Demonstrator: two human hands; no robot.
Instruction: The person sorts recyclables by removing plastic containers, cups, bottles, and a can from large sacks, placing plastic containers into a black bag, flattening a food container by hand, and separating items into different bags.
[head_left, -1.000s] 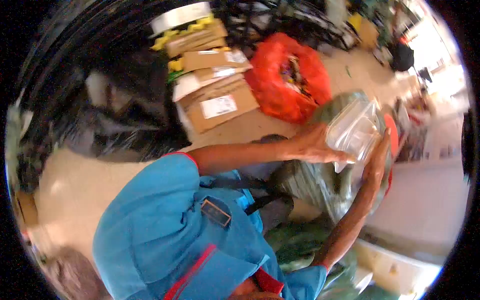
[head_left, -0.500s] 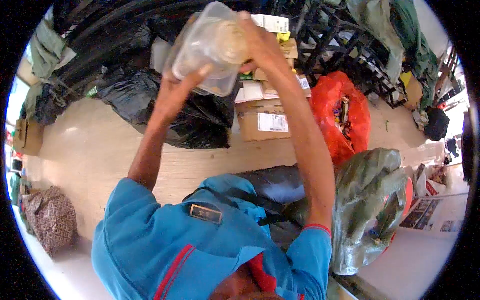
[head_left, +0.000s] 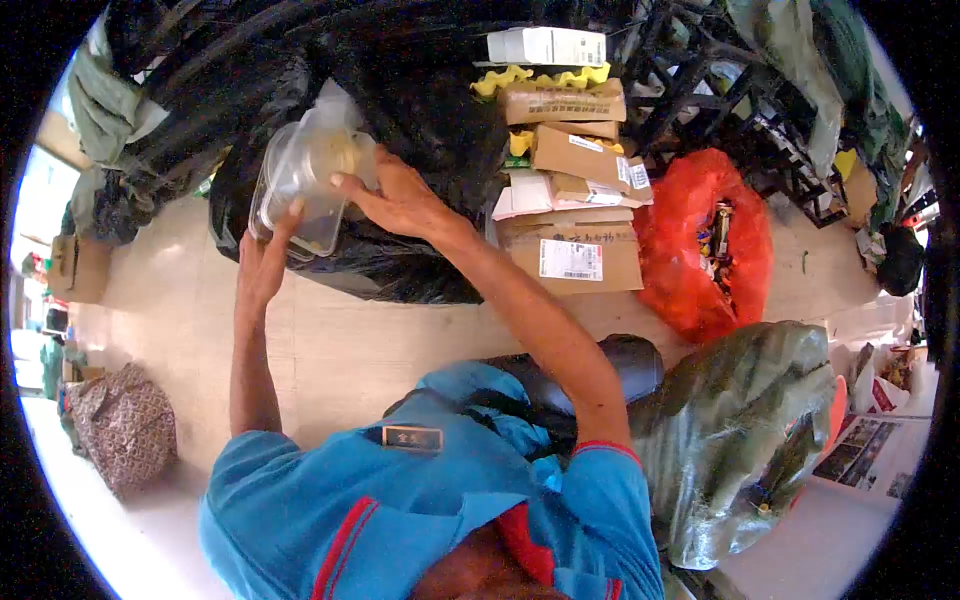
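A stack of clear plastic food containers (head_left: 290,185) is held between both hands, over the black plastic bag (head_left: 400,270). My left hand (head_left: 266,258) grips the near left edge, its thumb on top and its fingers hidden underneath. My right hand (head_left: 398,195) closes on the right side, thumb across the top edge. Something round and yellowish shows through the plastic near the right hand; I cannot make out what it is. Below the far end of the stack, the bag's black folds spread out on the floor.
Flattened cardboard boxes (head_left: 590,260) with labels and yellow egg trays (head_left: 500,80) are piled right of the bag. A red bag (head_left: 665,240) of small items stands beside them. A dark green bag (head_left: 700,430) is near my legs. A patterned bundle (head_left: 125,430) lies at left.
Both hands have carried the containers left and lower, from above the centre to over the black bag. The cardboard pile, partly covered before by the right hand and arm, now shows more fully.
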